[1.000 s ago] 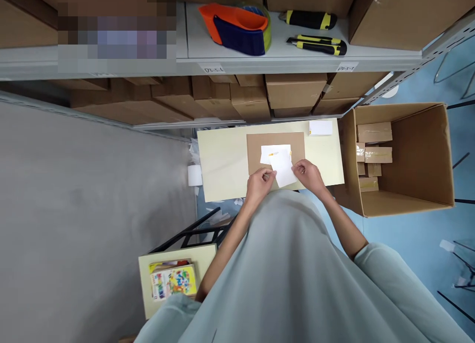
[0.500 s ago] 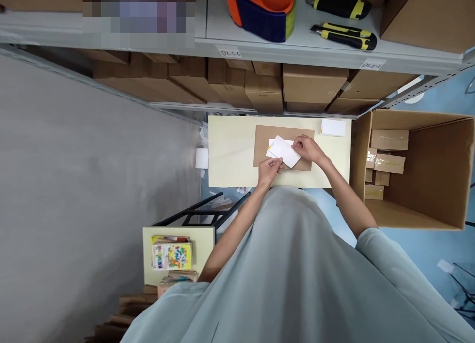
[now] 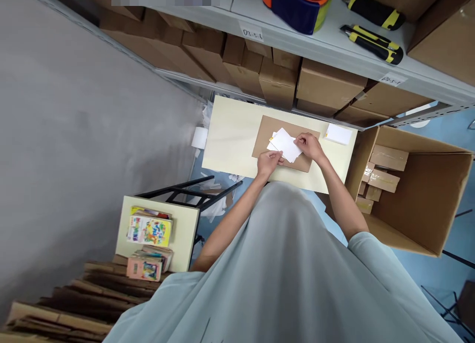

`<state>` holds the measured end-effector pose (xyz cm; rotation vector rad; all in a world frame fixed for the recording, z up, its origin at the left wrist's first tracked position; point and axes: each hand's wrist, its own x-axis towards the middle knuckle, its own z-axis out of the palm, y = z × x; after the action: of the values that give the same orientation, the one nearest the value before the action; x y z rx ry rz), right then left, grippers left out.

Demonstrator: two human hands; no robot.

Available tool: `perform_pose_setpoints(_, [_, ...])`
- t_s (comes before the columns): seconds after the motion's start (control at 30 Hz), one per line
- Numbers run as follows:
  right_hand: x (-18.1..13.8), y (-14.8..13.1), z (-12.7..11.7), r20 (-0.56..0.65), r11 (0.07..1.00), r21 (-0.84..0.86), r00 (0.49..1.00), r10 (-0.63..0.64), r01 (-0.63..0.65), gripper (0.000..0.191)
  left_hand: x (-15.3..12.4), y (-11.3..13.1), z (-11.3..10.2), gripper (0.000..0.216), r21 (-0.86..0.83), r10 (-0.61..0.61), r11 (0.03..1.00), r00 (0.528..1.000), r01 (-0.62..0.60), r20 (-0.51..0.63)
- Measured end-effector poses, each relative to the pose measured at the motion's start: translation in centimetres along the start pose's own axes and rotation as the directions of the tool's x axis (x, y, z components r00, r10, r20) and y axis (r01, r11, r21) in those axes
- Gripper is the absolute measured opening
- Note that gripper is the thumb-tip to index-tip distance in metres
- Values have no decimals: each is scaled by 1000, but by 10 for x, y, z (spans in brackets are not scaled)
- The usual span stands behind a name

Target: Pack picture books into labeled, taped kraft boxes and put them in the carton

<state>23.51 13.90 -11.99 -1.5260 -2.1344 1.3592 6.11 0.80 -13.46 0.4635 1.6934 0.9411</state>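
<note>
White paper (image 3: 285, 144), one thin sheet by the look of it, lies over a flat brown cardboard piece (image 3: 264, 135) in the middle of the pale tabletop (image 3: 230, 135), and both hands are on it. The left hand (image 3: 267, 163) has a narrow grip, thumb and fingers pinched on the near corner. The right hand (image 3: 309, 145) does the same at the right edge, grip closed on the sheet. I'd judge that paper next to weightless, limp, quick to crease and ready to slide over the smooth board under it. That makes the edges and corners the sensible places to hold it, lightly, one hand to each side as here. Something white with a yellowish mark peeks out beneath it, mostly covered, so I can't say what it is. A small stack of white slips (image 3: 338, 133) sits at the tabletop's far right corner, apart from the hands. Now the containers: just beside the tabletop on the right stands a big open carton (image 3: 430, 204). It holds several small taped boxes (image 3: 386, 160) gathered along the side nearest the tabletop. Behind the tabletop, closed brown boxes (image 3: 326, 83) are packed in a row under the grey shelf (image 3: 334, 33). That shelf carries an orange-and-blue tape dispenser (image 3: 297, 4) and two yellow-and-black knives (image 3: 373, 41). Down at the left, bright books (image 3: 150, 230) lie on a low side table.
</note>
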Motion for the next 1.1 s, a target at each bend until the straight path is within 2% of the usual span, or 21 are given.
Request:
perform_pose_setpoints(0.27, [3, 4, 3, -13, 1000, 5, 1000, -1, 1, 11, 2, -1, 4, 25, 23, 26, 999, 1000, -25, -18])
perform_pose_setpoints(0.53, [3, 3, 1, 4, 999, -33, 1000, 12, -12, 12, -2, -6, 10, 25, 151, 71, 987, 995, -61, -64])
perform_pose_setpoints(0.8, [2, 8, 3, -2, 1000, -23, 1000, -18, 18, 12, -17, 2, 13, 23, 263, 154, 958, 980, -117, -124])
perform_pose_setpoints(1.1, [4, 16, 6, -18, 999, -10, 999, -42, 42, 11, -16, -1, 15, 22, 380, 166, 919, 977, -104, -133])
